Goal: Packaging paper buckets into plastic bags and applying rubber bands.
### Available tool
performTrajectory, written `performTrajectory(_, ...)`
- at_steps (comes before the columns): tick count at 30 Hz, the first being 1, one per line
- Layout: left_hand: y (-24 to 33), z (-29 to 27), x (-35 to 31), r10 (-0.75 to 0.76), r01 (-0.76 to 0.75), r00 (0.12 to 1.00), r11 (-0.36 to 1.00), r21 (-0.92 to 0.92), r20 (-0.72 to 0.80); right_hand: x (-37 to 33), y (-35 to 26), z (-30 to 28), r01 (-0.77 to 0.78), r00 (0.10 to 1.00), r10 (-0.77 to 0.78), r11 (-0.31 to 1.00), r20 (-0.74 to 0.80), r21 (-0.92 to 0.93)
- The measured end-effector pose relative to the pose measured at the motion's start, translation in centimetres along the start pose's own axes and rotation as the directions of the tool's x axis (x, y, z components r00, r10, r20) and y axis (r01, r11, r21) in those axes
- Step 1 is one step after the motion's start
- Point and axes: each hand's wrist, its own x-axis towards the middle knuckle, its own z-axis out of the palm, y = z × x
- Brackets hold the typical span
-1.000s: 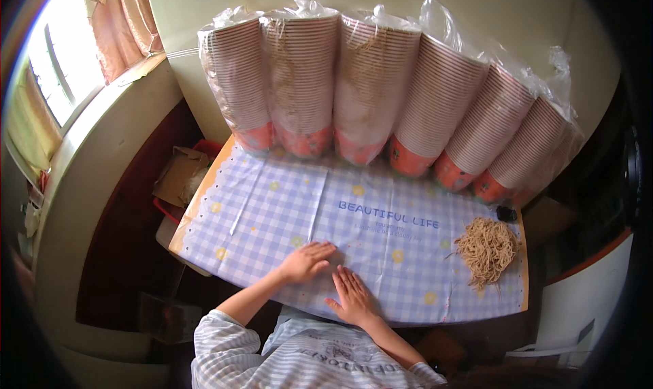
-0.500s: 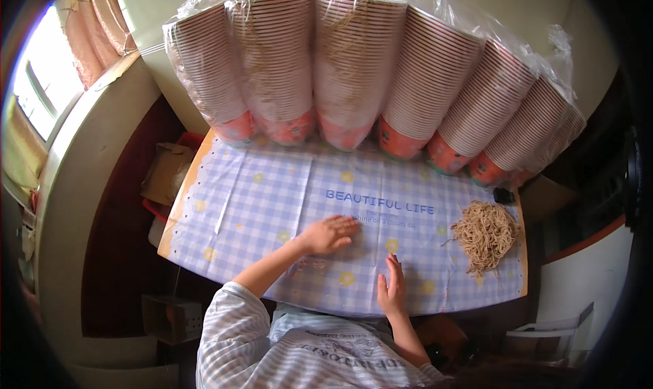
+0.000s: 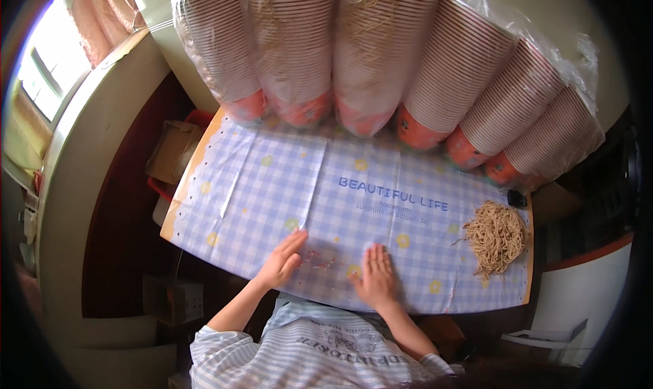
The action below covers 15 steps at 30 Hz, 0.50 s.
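Worktop point(image 3: 231, 205): covered by a blue-and-white checked cloth with small yellow flowers; the cloth lies mostly flat, with fold creases showing left of the middle.
Cup stacks point(image 3: 381, 55): seven long sleeves of paper cups, wrapped in clear plastic, lean along the far edge from the far left corner to the far right corner; all look sealed, none opened.
Noodle heap point(image 3: 495, 235): a loose pile of thin tan strands lies on the cloth near the right edge, well apart from both hands, untouched.
Crumbs point(image 3: 320, 258): small reddish specks sit on the cloth at the near edge, between the two hands.
Left hand point(image 3: 282, 261): flat on the cloth at the near edge, fingers released and stretched, grasping nothing.
Right hand point(image 3: 375, 278): flat beside it, fingers released, spread, empty.
Progress: judging by this, the cloth is laid and being pressed smooth; the crumbs remain.
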Motion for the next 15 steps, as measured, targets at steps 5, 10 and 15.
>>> performTrajectory(5, -0.6, 0.9, -1.8, -0.148, 0.172, 0.982, 0.956, 0.237, -0.116, 2.3, -6.2, 0.9, 0.309, 0.949, -0.316, 0.938, 0.015, 0.158)
performTrajectory(10, 1.6, 4.8, -0.3, -0.031, 0.015, 0.999, 0.942, 0.335, 0.042, 1.6, -4.7, 2.0, 0.129, 0.988, -0.004, 0.581, -0.155, 0.804)
performTrajectory(15, 3.4, 7.8, 0.2, 0.093, -0.117, 0.984, 0.98, 0.162, 0.151, -1.6, 0.0, -0.8, 0.038, 0.98, 0.117, 0.688, -0.162, 0.725)
